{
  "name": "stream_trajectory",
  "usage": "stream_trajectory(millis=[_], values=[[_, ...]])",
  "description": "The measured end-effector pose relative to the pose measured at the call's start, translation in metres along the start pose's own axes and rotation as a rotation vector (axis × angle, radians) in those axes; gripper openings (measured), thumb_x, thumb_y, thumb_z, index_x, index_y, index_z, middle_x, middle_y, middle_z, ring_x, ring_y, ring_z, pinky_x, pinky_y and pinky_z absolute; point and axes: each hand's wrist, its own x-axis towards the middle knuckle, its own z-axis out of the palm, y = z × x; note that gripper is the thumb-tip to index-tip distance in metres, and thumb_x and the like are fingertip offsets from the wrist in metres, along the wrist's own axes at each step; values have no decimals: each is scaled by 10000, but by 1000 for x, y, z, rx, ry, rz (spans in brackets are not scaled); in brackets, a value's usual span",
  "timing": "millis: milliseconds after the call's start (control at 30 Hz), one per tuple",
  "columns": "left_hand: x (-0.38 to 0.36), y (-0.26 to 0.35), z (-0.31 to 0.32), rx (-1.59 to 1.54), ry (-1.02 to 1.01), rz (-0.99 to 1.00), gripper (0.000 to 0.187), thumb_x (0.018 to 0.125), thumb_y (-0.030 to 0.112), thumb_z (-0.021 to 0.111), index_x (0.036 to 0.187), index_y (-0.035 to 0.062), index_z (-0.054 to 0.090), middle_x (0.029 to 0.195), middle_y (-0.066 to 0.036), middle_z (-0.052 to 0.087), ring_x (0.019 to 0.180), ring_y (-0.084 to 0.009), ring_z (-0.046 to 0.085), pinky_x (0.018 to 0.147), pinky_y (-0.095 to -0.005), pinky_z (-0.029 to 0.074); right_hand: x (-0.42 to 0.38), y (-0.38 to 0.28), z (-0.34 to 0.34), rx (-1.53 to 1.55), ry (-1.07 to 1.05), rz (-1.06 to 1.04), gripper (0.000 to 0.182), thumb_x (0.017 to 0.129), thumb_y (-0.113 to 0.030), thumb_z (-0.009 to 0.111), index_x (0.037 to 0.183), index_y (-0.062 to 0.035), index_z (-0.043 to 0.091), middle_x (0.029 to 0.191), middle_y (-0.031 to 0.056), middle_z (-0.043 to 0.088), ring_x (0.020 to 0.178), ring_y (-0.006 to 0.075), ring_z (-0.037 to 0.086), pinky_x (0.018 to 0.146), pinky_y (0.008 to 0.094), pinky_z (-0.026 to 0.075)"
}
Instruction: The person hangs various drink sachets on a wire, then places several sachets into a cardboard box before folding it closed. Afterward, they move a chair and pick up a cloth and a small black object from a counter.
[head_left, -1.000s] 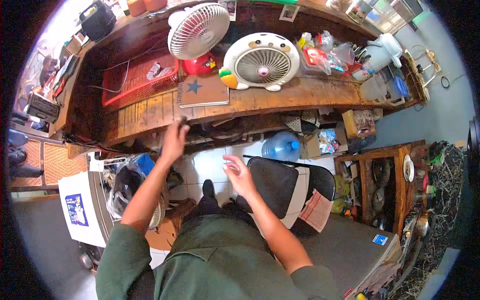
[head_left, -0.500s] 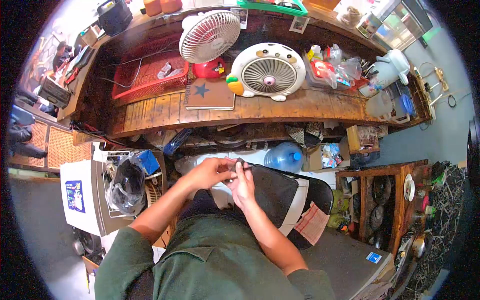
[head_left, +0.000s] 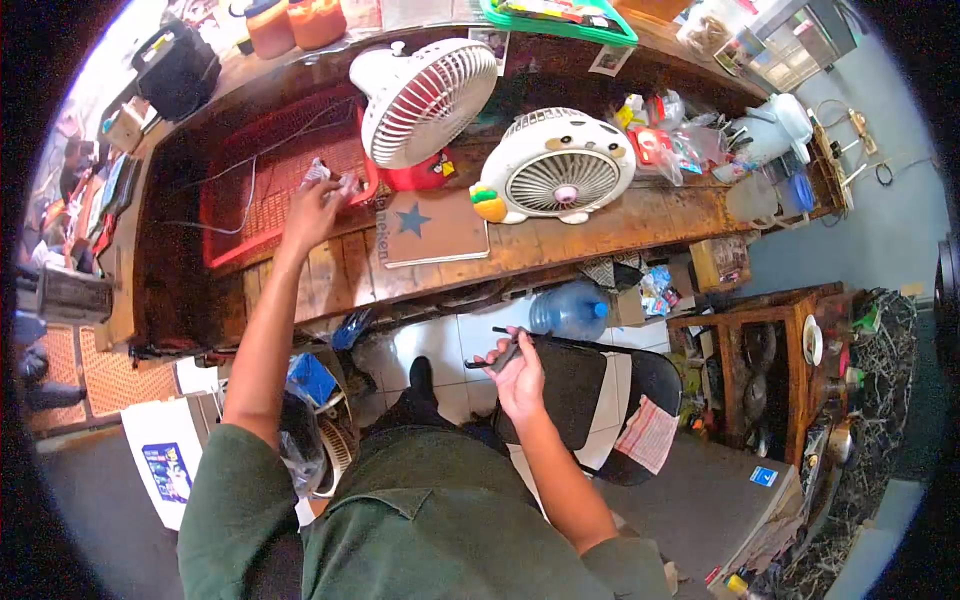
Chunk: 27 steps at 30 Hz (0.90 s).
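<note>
My left hand (head_left: 316, 212) reaches over the front right edge of the red plastic basket (head_left: 232, 252), its fingers closed on a small crumpled whitish thing (head_left: 348, 187) that I cannot identify. My right hand (head_left: 520, 378) is low in front of my body, palm turned up, fingers curled around a small dark object (head_left: 507, 352) with thin black ends sticking out to the left. Its kind does not show clearly. A brown notebook (head_left: 435, 235) with a blue star lies to the right of my left hand.
A white fan (head_left: 428, 105) and an animal-faced fan (head_left: 562, 170) stand on the wooden counter (head_left: 640, 215). Bagged goods (head_left: 665, 145) lie farther right. Below are a blue water bottle (head_left: 570, 312), a black chair (head_left: 655, 385) with a checked cloth (head_left: 647, 435), and a wooden shelf (head_left: 795, 380).
My hands were together in front of my body. The left has moved up and away to the basket, while the right stays low with the dark object. The view has shifted.
</note>
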Motion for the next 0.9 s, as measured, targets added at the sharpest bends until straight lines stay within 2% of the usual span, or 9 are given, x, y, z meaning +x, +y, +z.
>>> stream_trajectory(millis=[100,167,233,367,467,633,667,733,900], values=[[25,-16,3,235,-443,-344,602,863,573,461,1027,40,685,1030,-241,654,994,-394,618,872,-434,472,-5,0,4,34,52,-19,155,959,-294,519,1016,-150,526,760,9,521,671,193,554,811,475,471],[30,-24,-1,125,-482,-346,569,855,541,508,1034,31,685,1004,-238,660,1023,-380,615,889,-413,475,-5,2,2,43,98,-61,135,952,-264,534,1013,-145,512,758,11,506,660,191,539,772,465,486],[22,38,-38,229,-369,-411,473,861,437,579,1045,13,679,1038,-219,661,1036,-353,617,899,-369,473,-9,0,1,65,155,-94,95,930,-198,573,956,-141,501,747,12,491,626,185,521,713,438,501],[-25,74,-55,-56,250,13,239,808,94,691,1030,7,690,1103,-153,658,1042,-258,626,909,-348,466,-16,-9,-12,64,169,-150,94,929,-201,573,942,-136,505,745,14,497,610,176,520,700,417,506],[-57,120,-61,-188,257,248,198,773,9,691,971,7,697,1027,-141,667,994,-254,631,891,-347,471,-23,-21,-21,85,168,-150,104,923,-200,583,936,-128,509,731,7,499,587,161,515,691,400,509],[-90,213,-14,-611,-198,213,120,781,-44,633,882,19,644,946,-87,621,864,-185,605,766,-287,476,-35,-46,-48,61,148,-204,103,919,-223,581,941,-138,528,702,-2,504,577,167,514,708,414,488],[-95,228,1,-583,-232,321,110,797,-50,613,871,30,631,936,-75,615,859,-170,598,729,-264,472,-41,-54,-54,66,141,-217,103,919,-223,581,941,-138,528,702,-2,504,577,167,514,708,414,488],[-118,253,41,-958,-491,12,212,817,-38,576,1011,45,562,907,-9,550,792,-72,527,671,-210,433,-62,-70,-64,77,129,-234,98,941,-216,562,953,-127,524,697,-4,508,555,138,511,664,373,523],[-150,318,121,-1053,-670,-159,242,816,-5,583,1050,39,539,889,5,537,756,-53,508,663,-204,419,-95,-99,-125,100,195,-261,117,941,-221,565,1002,-124,542,732,-2,514,555,131,519,643,360,520]])
